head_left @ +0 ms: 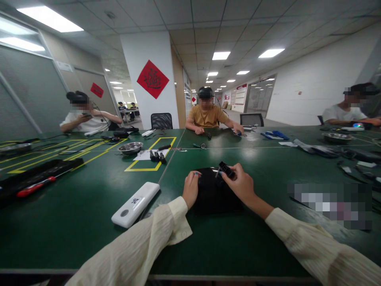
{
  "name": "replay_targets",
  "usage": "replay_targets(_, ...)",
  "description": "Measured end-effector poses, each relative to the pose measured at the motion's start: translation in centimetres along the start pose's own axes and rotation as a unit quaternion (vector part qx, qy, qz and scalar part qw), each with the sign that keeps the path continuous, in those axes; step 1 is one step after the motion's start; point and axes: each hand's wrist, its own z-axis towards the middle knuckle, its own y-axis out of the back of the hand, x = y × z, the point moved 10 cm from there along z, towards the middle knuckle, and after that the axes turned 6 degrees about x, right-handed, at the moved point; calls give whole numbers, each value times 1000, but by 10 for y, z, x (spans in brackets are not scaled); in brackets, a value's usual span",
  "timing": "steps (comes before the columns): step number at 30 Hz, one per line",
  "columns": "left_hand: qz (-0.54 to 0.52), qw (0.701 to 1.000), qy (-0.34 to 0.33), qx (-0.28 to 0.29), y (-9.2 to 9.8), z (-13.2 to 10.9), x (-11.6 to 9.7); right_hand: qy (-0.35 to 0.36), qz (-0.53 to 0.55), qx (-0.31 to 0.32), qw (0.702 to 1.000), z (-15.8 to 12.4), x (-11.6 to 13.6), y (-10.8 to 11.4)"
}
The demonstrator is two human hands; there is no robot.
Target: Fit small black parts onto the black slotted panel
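Note:
A flat black tray or pad (pixel 218 200) lies on the green table in front of me. My left hand (pixel 191 188) rests at its left edge, fingers closed together; what they hold, if anything, is too small to name. Above the right part of the pad, my right hand (pixel 240 183) grips a small black block-like part (pixel 227 170), tilted, between thumb and fingers. A thin metallic piece (pixel 217 172) shows just left of the block; whether it is attached to it cannot be made out.
On the green table (pixel 184 254), a white power bank (pixel 136 204) lies left. Farther off are black parts (pixel 157 156) on paper, a metal bowl (pixel 131 148), pliers (pixel 200 146) and a red screwdriver (pixel 35 187). A person (pixel 208 115) sits opposite; others sit left and right.

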Motion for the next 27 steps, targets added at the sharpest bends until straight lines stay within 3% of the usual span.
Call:
replay_targets(9,-21,999,14,-23,5,3,9,-19,-13,4,1000,3,-8,-1)
replay_targets(15,-36,999,6,-21,5,3,7,26,-111,0,994,1,5,3)
replay_targets(20,-73,997,-14,-29,4,4,9,57,-190,-43,979,-1,14,8)
replay_targets(27,-100,994,-26,-40,4,5,10,101,-136,-23,985,-6,24,4)
